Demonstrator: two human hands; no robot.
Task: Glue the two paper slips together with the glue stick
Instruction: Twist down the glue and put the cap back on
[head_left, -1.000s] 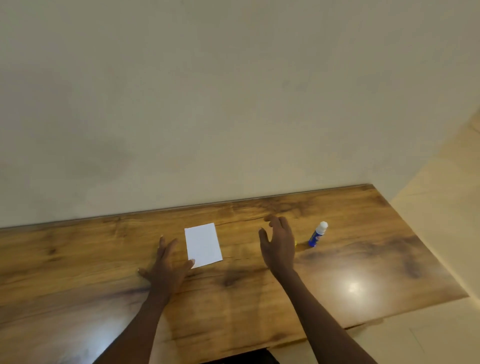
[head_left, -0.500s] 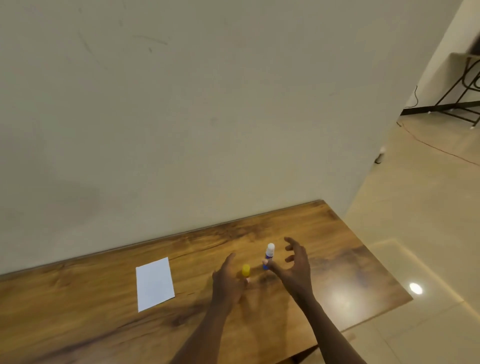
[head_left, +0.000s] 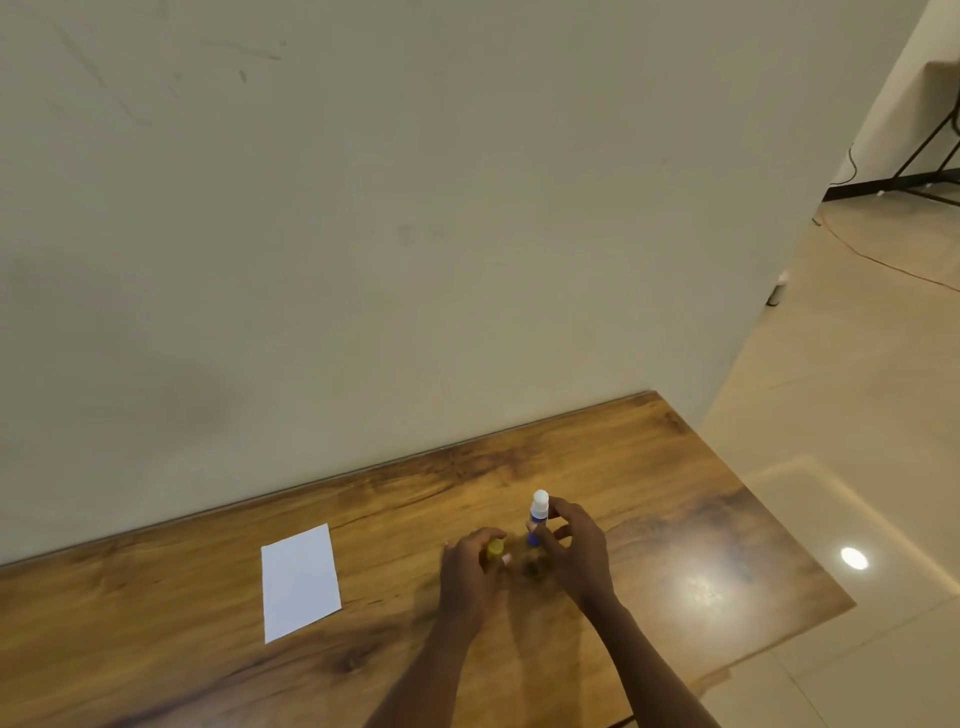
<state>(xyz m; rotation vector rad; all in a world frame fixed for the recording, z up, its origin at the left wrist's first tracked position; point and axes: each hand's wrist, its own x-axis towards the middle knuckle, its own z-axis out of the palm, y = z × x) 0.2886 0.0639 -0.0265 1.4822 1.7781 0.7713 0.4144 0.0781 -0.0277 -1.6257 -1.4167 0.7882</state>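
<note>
A blue glue stick (head_left: 538, 512) with a white tip stands upright on the wooden table (head_left: 701, 519), and my right hand (head_left: 574, 551) has its fingers closed around the blue body. My left hand (head_left: 470, 569) is closed on a small yellow cap (head_left: 494, 547) just to the left of the stick. A white paper slip (head_left: 300, 581) lies flat on the table, well to the left of both hands. Only one sheet outline is visible; I cannot tell whether a second slip lies under it.
A plain wall (head_left: 415, 234) runs along the table's far edge. The table's right edge drops to a tiled floor (head_left: 857, 389) with a bright light reflection. A black metal frame and a cable sit on the floor far at the upper right.
Both hands left the paper and went right. The left hand closed on the yellow cap; the right hand closed around the glue stick. My view swung right.
</note>
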